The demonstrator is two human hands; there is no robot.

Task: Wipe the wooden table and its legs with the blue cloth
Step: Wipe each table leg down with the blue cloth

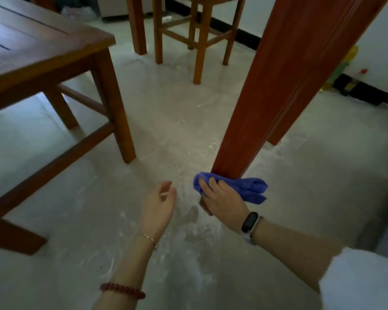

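- My right hand [222, 198] has the blue cloth [246, 189] wrapped round the bottom of the table leg [276, 90], right down near the floor [166, 121]. Fingers are curled over the cloth and pressing it onto the wood, thumb side is hidden so I can't tell how tight the wrap is at the back.
- Left hand [160, 202] is just hanging free beside it, fingers loosely curled, holding nothing, touching nothing.
- Main risk I reckon: the cloth is bunched, with a loose tail sticking out to the right. If that tail drags on the floor it picks up the white dust that's all over the tiles and I smear it straight back on the leg.
- Second thing: I only seem to be covering the near faces. The far side of the leg is out of my sight, so it's easy to skip.
- The leg has grooves running down it. A flat press probably slides over those and leaves the grime in.
- Crouched this low with no hand bracing me, a hard push could tip me forward. Left hand on the floor or the leg would sort that.
- The stool [61, 70] on my left is close enough to bump with my elbow when I shuffle round.
- Tabletop isn't in view, so no idea how that part stands.
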